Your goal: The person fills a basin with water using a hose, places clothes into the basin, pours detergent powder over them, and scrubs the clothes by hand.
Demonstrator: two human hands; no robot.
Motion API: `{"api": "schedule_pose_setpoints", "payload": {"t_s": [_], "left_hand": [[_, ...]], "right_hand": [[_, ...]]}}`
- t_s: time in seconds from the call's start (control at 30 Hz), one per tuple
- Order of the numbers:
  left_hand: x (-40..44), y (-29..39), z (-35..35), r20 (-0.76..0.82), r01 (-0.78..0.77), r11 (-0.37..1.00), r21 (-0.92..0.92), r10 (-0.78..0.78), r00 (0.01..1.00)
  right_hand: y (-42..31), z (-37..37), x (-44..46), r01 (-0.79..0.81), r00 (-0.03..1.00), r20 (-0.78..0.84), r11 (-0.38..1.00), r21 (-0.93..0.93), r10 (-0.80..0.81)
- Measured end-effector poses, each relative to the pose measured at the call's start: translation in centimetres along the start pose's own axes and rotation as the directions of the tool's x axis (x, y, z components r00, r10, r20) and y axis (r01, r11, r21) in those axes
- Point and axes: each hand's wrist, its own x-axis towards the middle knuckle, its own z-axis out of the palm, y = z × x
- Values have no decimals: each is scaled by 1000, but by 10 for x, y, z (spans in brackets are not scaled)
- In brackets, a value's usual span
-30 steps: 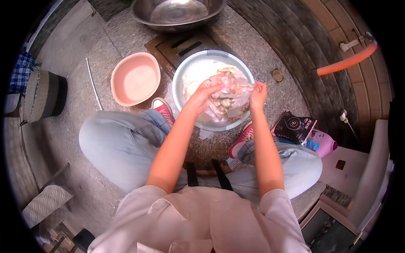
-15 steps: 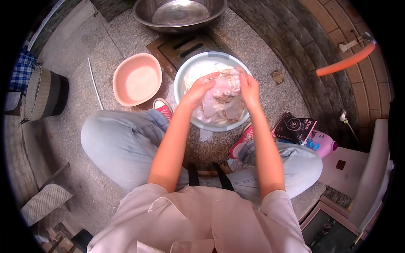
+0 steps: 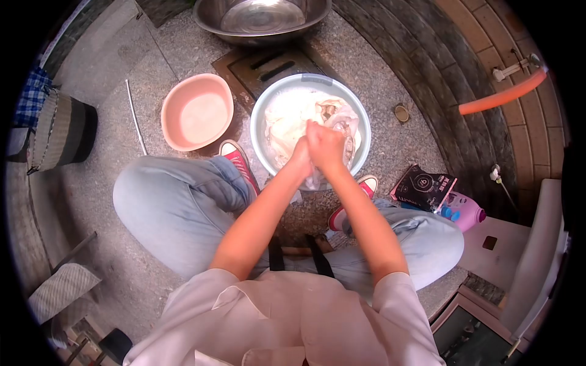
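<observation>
Cloth (image 3: 345, 126) in hands (image 3: 326, 146), lettered packet (image 3: 422, 188) nearby.

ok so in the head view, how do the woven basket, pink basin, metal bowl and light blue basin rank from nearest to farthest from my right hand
1. light blue basin, right under your right hand
2. pink basin, to the left, and metal bowl, ahead: too close to call
3. woven basket, far left

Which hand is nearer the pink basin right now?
Left. The left hand is over the blue tub, right of the pink basin; the right hand is against it, farther from the basin.
</observation>
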Motion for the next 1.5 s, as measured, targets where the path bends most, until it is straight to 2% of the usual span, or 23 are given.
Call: {"api": "schedule_pose_setpoints", "payload": {"t_s": [0.03,0.1,0.17,0.23,0.3,0.37,0.43,0.5,0.57,0.63,0.67,0.7,0.77,0.83,0.87,0.9,1.0,1.13,1.2,1.23,1.3,1.43,1.5], "left_hand": [[-7,2,20,-369,110,887,448,72,927],[-4,3,22,-360,110,913,393,43,932],[5,14,-3,-301,29,962,272,57,952],[3,23,-20,-199,45,992,115,-21,980],[1,24,-10,-184,38,998,48,-28,982],[0,10,9,-346,48,972,232,36,938],[3,7,8,-286,177,835,520,-25,958],[-3,19,-6,-288,118,867,484,30,957],[0,27,-39,90,139,990,23,-141,986],[2,20,-32,137,313,944,-106,-298,945],[0,9,-11,-92,253,951,176,-240,966],[-1,3,6,-289,238,861,450,-111,951],[0,5,11,-291,270,848,456,-144,946],[4,10,-9,-300,144,984,102,-108,948],[-10,37,-17,84,394,909,-136,-385,919],[-2,33,-29,85,391,910,-135,-383,920],[4,24,-33,301,249,965,-82,-214,929],[-2,10,20,-340,236,864,445,-81,937],[-2,32,-1,-284,306,919,248,-233,930],[2,41,-13,-199,379,924,46,-364,910],[15,41,-21,-200,249,953,171,-214,956],[-4,56,12,-316,261,866,426,-128,940],[-6,75,10,-195,266,647,714,-181,964]], "right_hand": [[6,-7,2,-1,1000,4,1000,2,1],[12,-16,8,-363,930,71,931,48,359],[-2,-1,-11,-237,969,91,970,50,232],[-27,8,-22,245,968,35,968,55,-247],[-5,11,-11,281,959,10,958,61,-282],[16,0,3,-247,969,26,968,50,246],[22,0,-1,-244,963,-72,951,190,262],[5,3,-17,217,976,-35,976,31,-216],[-10,5,-23,241,967,60,967,79,-246],[2,10,-15,377,923,-89,926,10,-375],[8,-1,-11,106,994,2,994,-12,-106],[16,-4,-8,105,994,2,994,-10,-105],[29,-5,-4,-58,997,-57,998,-4,58],[-2,-1,-16,-10,999,-51,999,34,12],[-19,6,-25,168,986,4,984,59,-169],[-27,9,-28,342,936,52,935,92,-347],[-2,8,-17,277,960,-22,960,-29,-278],[26,-9,-4,-191,982,5,981,15,191],[10,-1,-18,208,978,20,978,-11,-207],[1,4,-22,207,978,17,978,-16,-207],[-11,10,-25,332,943,-13,938,103,-332],[42,-12,-19,-137,970,152,942,-306,190],[72,-17,-18,-200,942,189,918,-342,276]]}}
